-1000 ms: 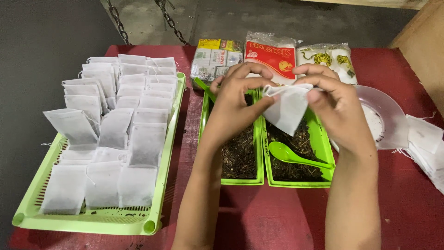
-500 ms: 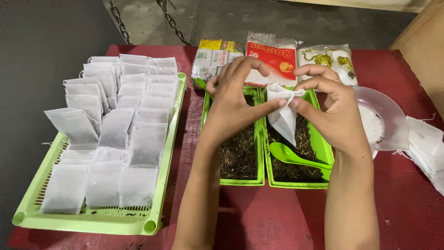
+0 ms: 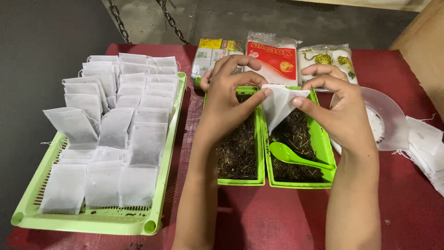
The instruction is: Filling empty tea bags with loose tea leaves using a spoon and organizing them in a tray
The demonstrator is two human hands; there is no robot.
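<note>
Fingers of the left hand (image 3: pixel 226 99) and right hand (image 3: pixel 340 109) pinch the top corners of a white filter bag (image 3: pixel 279 105), holding it above two green trays (image 3: pixel 322 139) of loose dark tea. Filled bags (image 3: pixel 115 134) stand in a slotted tray (image 3: pixel 92 220) at the left; a green spoon (image 3: pixel 289 155) lies in the right tea tray.

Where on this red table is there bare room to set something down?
Bare red table shows along the near edge, around the forearms below the two green tea trays, and in the strip between them and the green basket of filled bags. The far edge, with the packets, is crowded.
</note>
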